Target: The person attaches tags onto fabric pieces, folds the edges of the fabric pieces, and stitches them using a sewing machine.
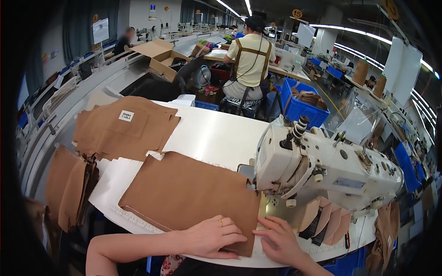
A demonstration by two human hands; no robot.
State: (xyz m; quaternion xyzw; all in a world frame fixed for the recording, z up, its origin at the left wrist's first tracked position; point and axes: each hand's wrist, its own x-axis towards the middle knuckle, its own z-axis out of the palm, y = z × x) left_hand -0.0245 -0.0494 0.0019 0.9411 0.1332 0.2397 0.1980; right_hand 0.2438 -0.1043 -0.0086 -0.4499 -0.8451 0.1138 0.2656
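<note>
the fabric panel point(193, 198) is brown, the sewing machine point(340, 165) off-white.

The left hand point(215, 237), ring on one finger, lay palm down at six o'clock, its forearm reaching from seven; the right hand point(277, 240) angled in from five, fingers slightly spread.

Strip lights point(352, 28) run in bright rows beneath the dark ceiling of a long workshop, where numbered round orange signs point(297, 14) hang overhead. Dark curtains point(76, 34) cover part of the left side beside a pale wall point(138, 17). A white pillar point(326, 33) stands at right, near a yellow line point(334, 107) on the grey floor point(328, 89). Worktables point(292, 72) stretch into the distance.
</note>
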